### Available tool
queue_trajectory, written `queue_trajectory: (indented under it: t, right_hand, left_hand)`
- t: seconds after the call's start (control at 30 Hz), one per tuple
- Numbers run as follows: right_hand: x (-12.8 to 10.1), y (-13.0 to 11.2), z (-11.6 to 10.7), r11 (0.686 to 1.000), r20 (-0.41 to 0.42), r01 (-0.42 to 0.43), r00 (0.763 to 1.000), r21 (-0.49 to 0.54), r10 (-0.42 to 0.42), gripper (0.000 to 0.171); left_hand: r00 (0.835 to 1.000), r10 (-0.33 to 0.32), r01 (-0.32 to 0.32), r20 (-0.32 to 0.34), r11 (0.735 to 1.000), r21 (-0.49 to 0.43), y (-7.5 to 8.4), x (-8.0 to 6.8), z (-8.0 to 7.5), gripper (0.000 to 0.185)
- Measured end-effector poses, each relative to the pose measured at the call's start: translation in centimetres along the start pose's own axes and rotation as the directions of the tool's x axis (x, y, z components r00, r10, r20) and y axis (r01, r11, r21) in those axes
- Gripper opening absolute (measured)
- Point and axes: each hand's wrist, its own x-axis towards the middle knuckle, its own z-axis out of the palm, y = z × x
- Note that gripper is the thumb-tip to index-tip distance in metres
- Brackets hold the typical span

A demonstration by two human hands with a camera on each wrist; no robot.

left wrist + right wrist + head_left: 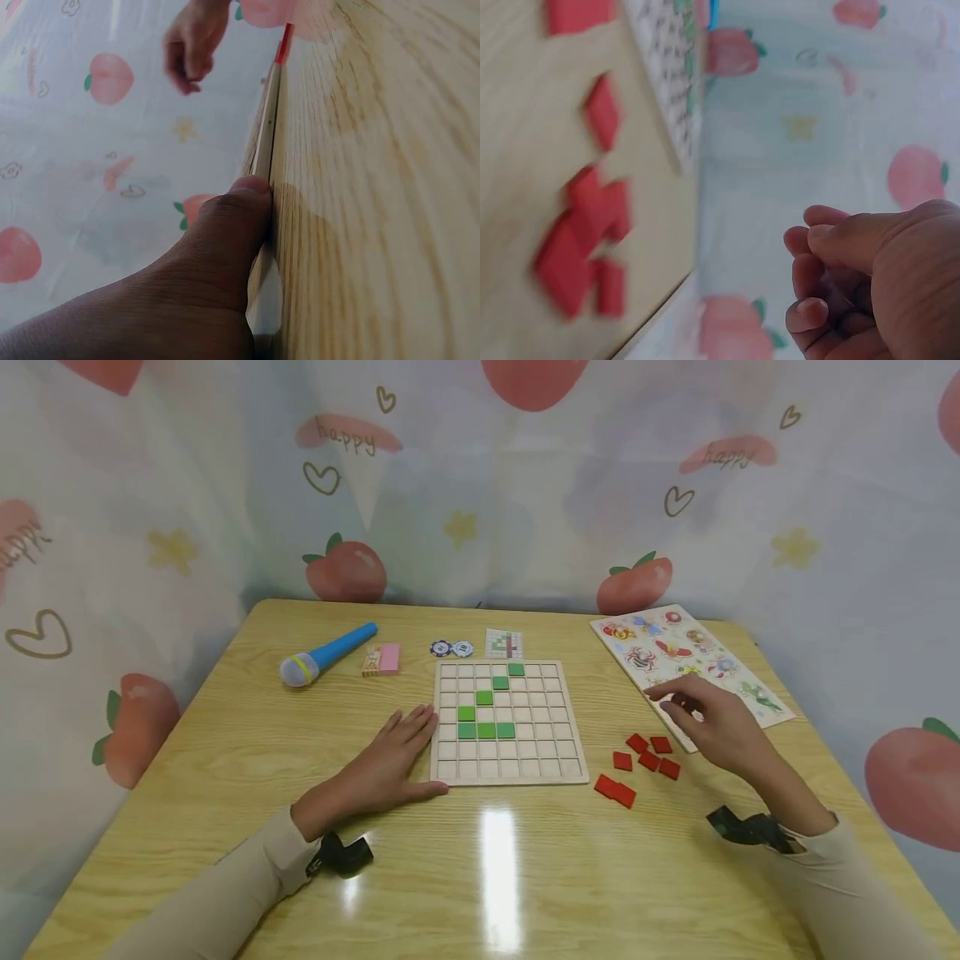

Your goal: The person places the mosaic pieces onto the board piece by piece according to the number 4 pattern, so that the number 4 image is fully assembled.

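Note:
A square wooden grid board [528, 750] lies flat at the middle of the table, with several green tiles [486, 730] set in its cells. My left hand [386, 760] rests beside its left edge, fingers extended; in the left wrist view the thumb [232, 217] touches the board's side. On the right, my right hand [708, 718] hovers over the table near several loose red tiles [648, 761]. Its fingers [808, 274] are loosely bent, and no tile shows between them in the right wrist view.
Behind the board lie a small pattern card [504, 643] and two poker chips [452, 648]. A toy microphone [330, 653] and a small pink box [381, 659] are at the back left. At the back right, a picture board [675, 652] partly lies behind my right hand.

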Motion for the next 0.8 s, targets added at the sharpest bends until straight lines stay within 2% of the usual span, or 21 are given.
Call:
queue_trajectory:
  t: [0.13, 0.3, 0.53, 0.8]
  right_hand:
    - [-2.8, 2.6, 0.2, 0.996, 0.055, -0.093, 0.994, -0.014, 0.094, 0.028]
    - [-4.9, 4.8, 1.1, 0.991, 0.110, -0.135, 0.985, -0.006, 0.135, 0.030]
    - [-5.8, 6.1, 2.0, 0.996, 0.145, -0.084, 0.986, 0.024, 0.080, 0.038]
    - [-5.4, 6.0, 2.4, 0.999, 0.101, -0.034, 0.994, 0.039, 0.030, 0.039]
  left_hand:
    - [1.000, -0.004, 0.004, 0.001, 1.000, 0.000, -0.2, 0.0, 0.0, 0.114]
    - [1.000, -0.005, 0.005, 0.003, 1.000, -0.022, -0.2, 0.0, 0.1, 0.114]
    - [1.000, -0.007, 0.008, 0.013, 1.000, -0.030, -0.2, -0.1, 0.4, 0.115]
    - [1.000, 0.001, -0.001, -0.001, 1.000, -0.016, -0.2, 0.0, 0.2, 0.113]
